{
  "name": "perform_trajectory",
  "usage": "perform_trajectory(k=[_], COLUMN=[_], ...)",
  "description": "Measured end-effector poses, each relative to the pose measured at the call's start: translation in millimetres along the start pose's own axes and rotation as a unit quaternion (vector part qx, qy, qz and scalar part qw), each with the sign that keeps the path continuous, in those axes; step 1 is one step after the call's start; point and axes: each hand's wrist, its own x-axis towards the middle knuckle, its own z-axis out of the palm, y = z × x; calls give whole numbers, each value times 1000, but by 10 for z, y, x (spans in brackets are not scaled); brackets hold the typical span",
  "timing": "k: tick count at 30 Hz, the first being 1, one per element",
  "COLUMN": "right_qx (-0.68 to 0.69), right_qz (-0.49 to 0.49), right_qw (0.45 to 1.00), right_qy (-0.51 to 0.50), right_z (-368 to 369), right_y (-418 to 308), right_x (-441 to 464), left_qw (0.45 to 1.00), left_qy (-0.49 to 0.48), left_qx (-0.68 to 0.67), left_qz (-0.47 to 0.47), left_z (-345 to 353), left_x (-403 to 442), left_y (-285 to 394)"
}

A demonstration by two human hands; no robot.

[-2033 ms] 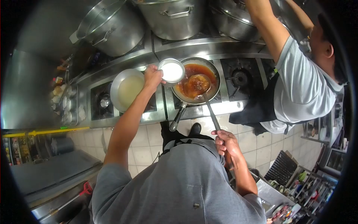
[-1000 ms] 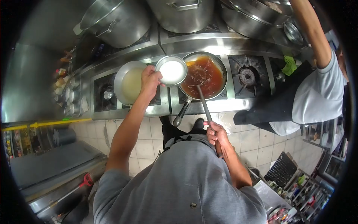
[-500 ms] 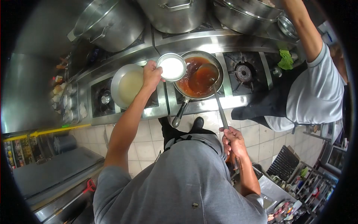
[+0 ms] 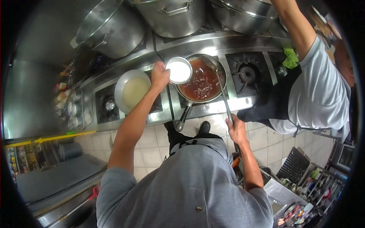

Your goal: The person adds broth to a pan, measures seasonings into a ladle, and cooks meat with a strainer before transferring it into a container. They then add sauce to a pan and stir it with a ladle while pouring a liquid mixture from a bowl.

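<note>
My left hand (image 4: 160, 76) is closed on the rim of a small metal bowl (image 4: 178, 58) of white liquid (image 4: 180, 72). The bowl is held over the left edge of a frying pan (image 4: 198, 101) with bubbling red-brown sauce (image 4: 199, 83). Closed round a long-handled ladle (image 4: 225, 99) is my right hand (image 4: 238, 131), in front of the stove. The ladle's head rests at the far right side of the pan, partly over the sauce. The pan's handle (image 4: 184, 116) points toward me, untouched.
A pan of pale yellowish liquid (image 4: 134, 92) sits on the left burner. Large stock pots (image 4: 114, 32) line the back. A bare burner (image 4: 247, 74) is at the right, with a green cloth (image 4: 290, 58) beyond. A co-worker (image 4: 317, 89) stands close at the right, arm stretched over the stove.
The ladle's head has moved from within the sauce to the pan's far edge, and my right hand has gone forward. The bowl has shifted slightly right. The sauce surface is now more broken up.
</note>
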Motion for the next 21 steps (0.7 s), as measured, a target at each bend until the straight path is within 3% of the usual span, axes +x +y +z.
perform_trajectory(k=[4,5,6,8,10,11,13,17,21], right_qx=[-62,52,164,388,518,519,630,623,509], right_qz=[-53,43,138,230,277,277,295,314,304], right_qw=[997,997,970,876,784,784,686,686,785], right_qy=[18,-49,-116,-168,-199,-200,-214,-208,-181], right_z=[306,330,357,455,435,415,380,162,-20], right_y=[379,292,237,133,-32,-60,-107,-336,-418], right_x=[119,102,75,-18,-122,-161,-235,-389,-479], left_qw=[1000,1000,1000,999,999,998,996,988,982], left_qy=[8,10,12,23,22,21,4,-15,-22], left_qx=[9,6,7,25,43,61,92,157,188], left_qz=[0,-2,-1,15,17,18,10,-3,11], left_z=[61,69,77,125,159,163,168,221,237], left_x=[-24,-10,10,42,4,-8,-21,-6,-14], left_y=[15,-15,-45,-96,-5,53,168,270,328])
